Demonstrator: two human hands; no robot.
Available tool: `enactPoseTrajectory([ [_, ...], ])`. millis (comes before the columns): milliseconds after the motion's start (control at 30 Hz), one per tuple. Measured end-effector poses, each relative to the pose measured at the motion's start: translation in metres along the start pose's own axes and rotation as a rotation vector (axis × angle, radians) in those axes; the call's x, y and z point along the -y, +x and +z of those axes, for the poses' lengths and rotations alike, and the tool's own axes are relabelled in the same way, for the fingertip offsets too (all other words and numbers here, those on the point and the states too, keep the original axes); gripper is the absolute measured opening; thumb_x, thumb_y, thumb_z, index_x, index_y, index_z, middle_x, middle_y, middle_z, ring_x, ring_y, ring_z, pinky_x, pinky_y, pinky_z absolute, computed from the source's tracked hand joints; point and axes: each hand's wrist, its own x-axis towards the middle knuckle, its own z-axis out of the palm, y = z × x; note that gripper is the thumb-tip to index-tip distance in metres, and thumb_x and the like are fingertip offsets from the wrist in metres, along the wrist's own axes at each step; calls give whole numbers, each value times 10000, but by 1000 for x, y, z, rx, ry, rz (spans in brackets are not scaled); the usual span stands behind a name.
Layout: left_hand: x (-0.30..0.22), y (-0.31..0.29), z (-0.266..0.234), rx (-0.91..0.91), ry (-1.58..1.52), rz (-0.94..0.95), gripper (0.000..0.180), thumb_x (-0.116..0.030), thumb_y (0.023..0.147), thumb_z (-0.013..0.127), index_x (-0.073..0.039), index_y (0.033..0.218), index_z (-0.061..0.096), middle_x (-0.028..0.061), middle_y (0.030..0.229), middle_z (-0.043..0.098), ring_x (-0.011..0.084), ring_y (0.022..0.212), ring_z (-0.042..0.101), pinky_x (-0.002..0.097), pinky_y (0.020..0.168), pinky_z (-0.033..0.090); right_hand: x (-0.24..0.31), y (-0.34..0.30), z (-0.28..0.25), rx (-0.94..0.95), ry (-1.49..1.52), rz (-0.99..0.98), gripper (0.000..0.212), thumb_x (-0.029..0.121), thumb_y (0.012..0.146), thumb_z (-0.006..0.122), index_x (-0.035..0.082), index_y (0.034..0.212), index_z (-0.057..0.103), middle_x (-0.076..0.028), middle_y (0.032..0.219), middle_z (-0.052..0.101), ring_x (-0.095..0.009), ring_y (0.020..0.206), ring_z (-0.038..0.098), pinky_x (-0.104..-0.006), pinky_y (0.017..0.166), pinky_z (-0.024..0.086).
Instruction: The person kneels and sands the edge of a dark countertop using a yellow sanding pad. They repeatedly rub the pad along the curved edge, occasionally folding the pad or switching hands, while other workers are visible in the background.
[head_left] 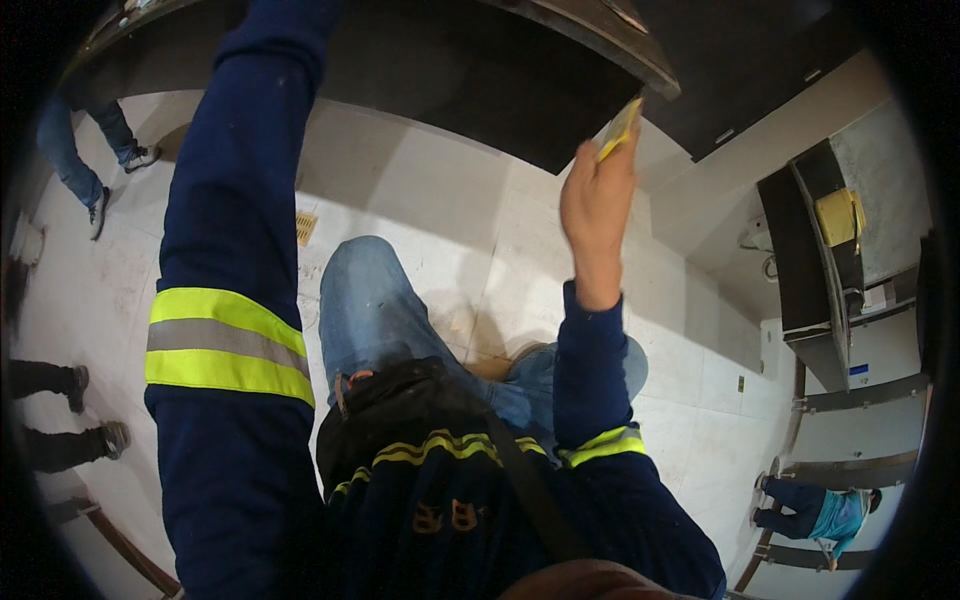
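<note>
My right hand (598, 205) is raised at the upper right of centre, its fingers closed round a thin, flat yellow piece (620, 128). Its kind cannot be made out; one bright yellow edge stands out past the fingers. Just beyond the hand is the corner of a dark panel (450, 95), topped by a greyish-brown edge (610, 40). Whether the yellow piece touches that corner is unclear. My left arm (235, 200), in a navy sleeve with a reflective band, reaches up past the top edge of the picture, so my left hand is hidden from sight.
A second dark panel (745, 70) stands at the upper right. Dark shelving (800, 235) with a yellow box (840, 217) is at the right. People's legs (75, 150) show at the left; a person in teal (840, 520) is at lower right. A drain grate (305, 228) lies in the pale tiled floor.
</note>
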Motion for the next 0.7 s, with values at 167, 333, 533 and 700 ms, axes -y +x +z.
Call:
enactPoseTrajectory([
  [167,-2,-4,1,0,-15,-119,598,-469,1033,389,13,1044,744,290,1103,701,460,1109,653,505,991,492,-2,5,3,-52,194,-38,632,51,990,470,-120,1553,238,-380,1559,328,-479,1431,408,-456,1195,338],
  [333,-3,-8,-2,3,-1,-55,621,-499,1017,422,30,992,746,305,1043,700,489,1021,663,541,916,504,-1,5,6,-67,250,18,648,30,970,481,-124,1550,237,-383,1554,334,-481,1432,399,-453,1200,322],
  [533,-5,-14,-15,80,-47,-146,538,-442,1045,415,-1,1166,700,279,1205,678,449,1147,628,497,994,476,-14,2,19,-49,269,-39,743,-7,912,562,-133,1551,203,-377,1558,327,-494,1447,364,-483,1213,293],
  [700,3,-15,-17,70,128,151,487,-406,1083,378,-45,1224,673,303,1190,669,487,1095,632,530,973,479,-8,4,14,-185,90,-164,721,-17,881,610,-136,1509,276,-380,1508,378,-523,1372,417,-516,1183,318],
])
